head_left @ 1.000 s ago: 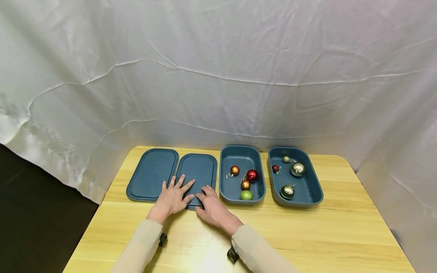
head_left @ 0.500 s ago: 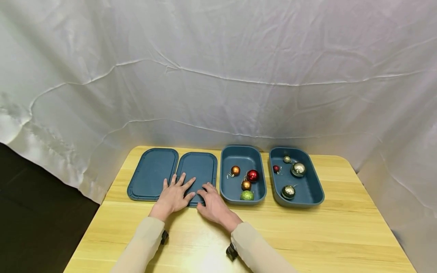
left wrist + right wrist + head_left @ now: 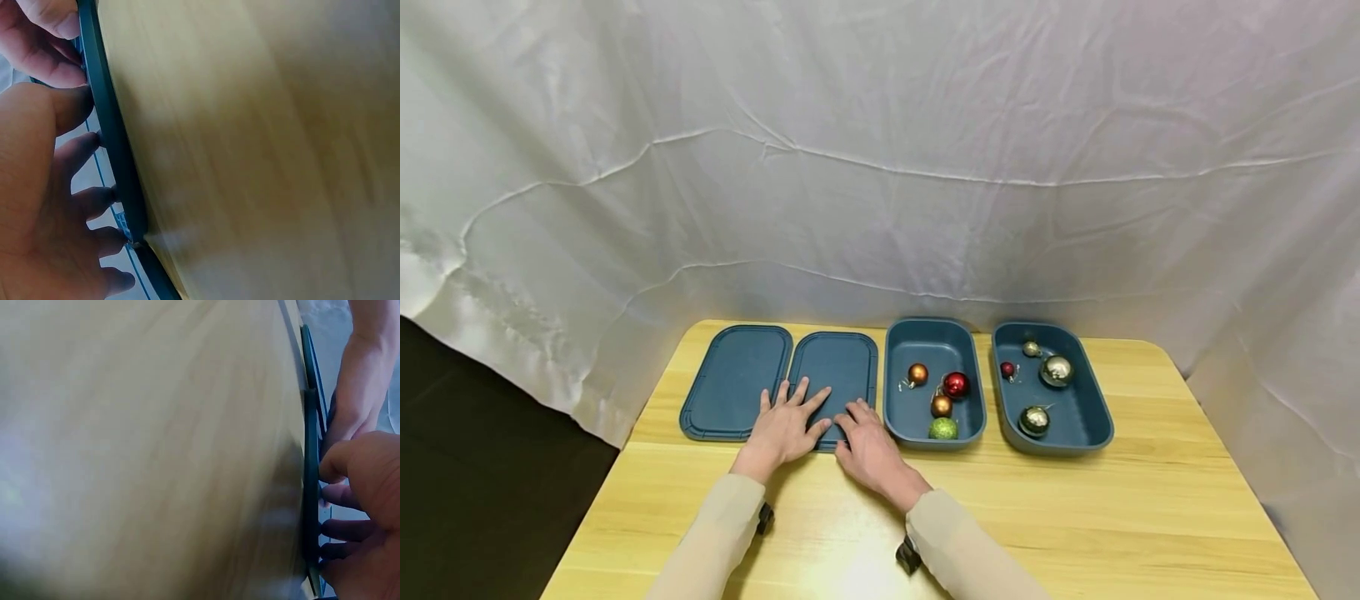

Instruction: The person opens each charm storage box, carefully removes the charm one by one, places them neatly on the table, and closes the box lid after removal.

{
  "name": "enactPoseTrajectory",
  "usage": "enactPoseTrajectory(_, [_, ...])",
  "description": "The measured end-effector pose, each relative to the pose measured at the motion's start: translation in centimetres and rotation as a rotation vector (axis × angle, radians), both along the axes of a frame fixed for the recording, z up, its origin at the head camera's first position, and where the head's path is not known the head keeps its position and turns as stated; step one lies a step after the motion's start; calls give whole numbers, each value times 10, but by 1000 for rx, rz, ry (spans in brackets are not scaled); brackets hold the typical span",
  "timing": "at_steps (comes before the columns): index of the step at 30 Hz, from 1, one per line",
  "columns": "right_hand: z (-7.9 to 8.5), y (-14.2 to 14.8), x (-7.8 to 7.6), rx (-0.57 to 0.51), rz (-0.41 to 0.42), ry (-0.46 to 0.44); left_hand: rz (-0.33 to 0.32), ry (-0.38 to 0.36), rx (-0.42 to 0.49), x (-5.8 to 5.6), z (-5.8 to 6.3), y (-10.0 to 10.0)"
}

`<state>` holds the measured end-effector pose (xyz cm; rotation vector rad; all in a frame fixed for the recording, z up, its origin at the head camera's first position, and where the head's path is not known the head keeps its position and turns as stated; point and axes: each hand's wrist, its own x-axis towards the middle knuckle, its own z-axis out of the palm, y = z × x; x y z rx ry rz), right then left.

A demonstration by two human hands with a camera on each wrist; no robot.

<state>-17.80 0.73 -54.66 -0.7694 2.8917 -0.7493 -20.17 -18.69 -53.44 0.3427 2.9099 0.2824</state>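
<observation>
Two flat dark blue lids lie side by side at the left of the table in the head view: a left lid [image 3: 737,375] and a right lid [image 3: 838,358]. My left hand [image 3: 780,433] lies with fingers spread, mostly on the right lid, its outer fingers by the seam between the two. My right hand [image 3: 874,454] rests its fingertips on the near right part of the right lid. In the left wrist view, fingertips of the left hand [image 3: 37,194] touch the lid's top near its front edge [image 3: 119,144]. The right wrist view shows the right hand [image 3: 375,506] likewise.
Right of the lids stand two open blue boxes. The middle box [image 3: 925,352] holds orange, red and green baubles; the right box [image 3: 1078,417] holds silver, gold and small red ones. A pale curtain [image 3: 880,167] hangs behind the wooden table [image 3: 1075,525].
The right lid has slid slightly away from me, so its near edge lies closer to level with the left lid's. Both hands have moved a little forward with it.
</observation>
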Motion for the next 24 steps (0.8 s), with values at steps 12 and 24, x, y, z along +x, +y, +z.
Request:
enactPoseTrajectory(12, [13, 5, 19, -151, 33, 126, -8, -1, 21, 0, 1, -2])
enactPoseTrajectory(24, [61, 44, -4, -498, -91, 131, -16, 158, 309, -3, 8, 19])
